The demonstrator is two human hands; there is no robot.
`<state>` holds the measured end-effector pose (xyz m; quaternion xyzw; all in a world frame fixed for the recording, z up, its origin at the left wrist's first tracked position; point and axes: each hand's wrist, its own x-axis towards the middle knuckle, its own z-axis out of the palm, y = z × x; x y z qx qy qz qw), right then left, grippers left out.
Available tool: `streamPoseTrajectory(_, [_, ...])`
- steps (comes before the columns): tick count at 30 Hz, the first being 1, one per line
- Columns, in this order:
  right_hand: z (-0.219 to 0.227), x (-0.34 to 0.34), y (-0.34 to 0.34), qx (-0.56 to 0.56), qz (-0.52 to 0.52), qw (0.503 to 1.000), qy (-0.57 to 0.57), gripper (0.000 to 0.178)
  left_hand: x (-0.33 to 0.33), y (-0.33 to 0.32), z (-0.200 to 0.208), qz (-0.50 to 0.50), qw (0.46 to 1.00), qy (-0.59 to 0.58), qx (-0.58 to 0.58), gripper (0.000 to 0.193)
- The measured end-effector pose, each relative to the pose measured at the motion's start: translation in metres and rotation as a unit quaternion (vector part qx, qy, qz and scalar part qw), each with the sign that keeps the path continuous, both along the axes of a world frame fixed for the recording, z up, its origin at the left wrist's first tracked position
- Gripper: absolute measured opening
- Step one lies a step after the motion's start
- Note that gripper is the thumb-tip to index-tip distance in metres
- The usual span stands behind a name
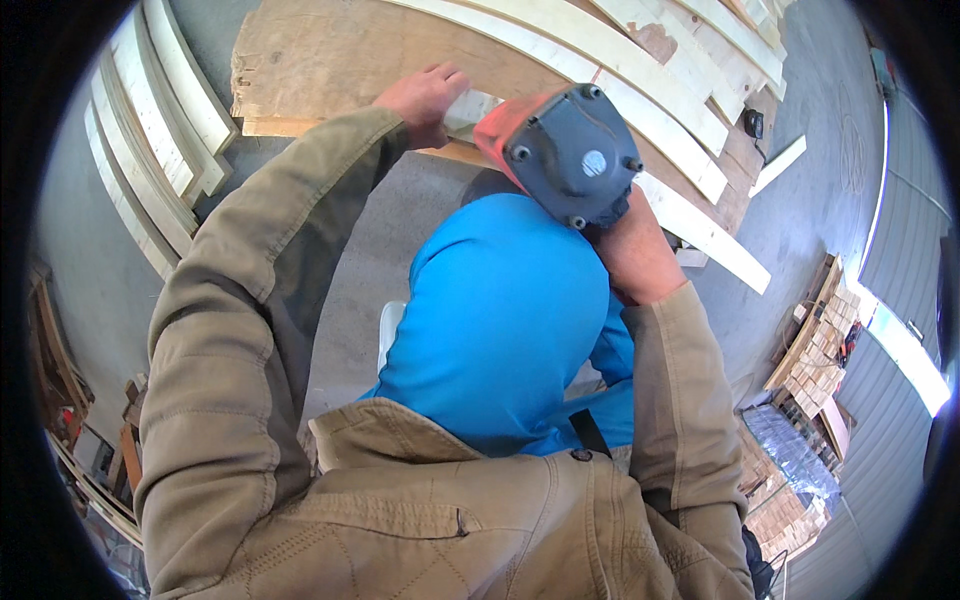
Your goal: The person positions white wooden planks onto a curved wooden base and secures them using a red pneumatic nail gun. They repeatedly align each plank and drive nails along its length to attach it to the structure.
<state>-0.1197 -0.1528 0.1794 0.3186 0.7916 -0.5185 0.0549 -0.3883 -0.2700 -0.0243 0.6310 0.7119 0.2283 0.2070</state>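
My right hand (640,250) is closed around the grip of a nail gun (570,155), which has a dark grey bolted cap and a red body. The gun hides most of those fingers and its own nose. To its left, my left hand (425,100) is curled over a short pale wooden board (472,108) at the near edge of a plywood worktop (340,60). The gun's red body overlaps the right part of that board. Just below the gun is my blue-clad knee (505,310).
Several long pale boards (640,95) lie across the worktop's far and right side. More boards (150,120) are at the left. A small black object (753,123) sits near the worktop's right edge. Stacked wood blocks (815,370) stand at far right.
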Motion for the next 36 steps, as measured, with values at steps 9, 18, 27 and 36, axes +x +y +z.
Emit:
streamPoseTrajectory(9, [0.025,0.056,0.021,0.055,-0.090,0.989,-0.099,0.038,0.003,-0.007,0.014,0.018,0.998,0.008,-0.053,0.057])
streamPoseTrajectory(18, [0.065,0.161,0.079,0.125,-0.158,0.961,-0.187,0.034,0.016,-0.015,0.028,0.022,0.996,0.087,0.004,0.090])
streamPoseTrajectory(27, [0.082,0.249,0.105,0.127,-0.214,0.952,-0.177,0.033,0.018,0.002,0.036,-0.015,0.989,0.049,-0.137,0.089])
streamPoseTrajectory(36, [0.048,0.287,0.102,0.087,-0.236,0.951,-0.178,0.037,-0.016,0.044,0.055,-0.092,0.981,0.111,-0.133,0.078])
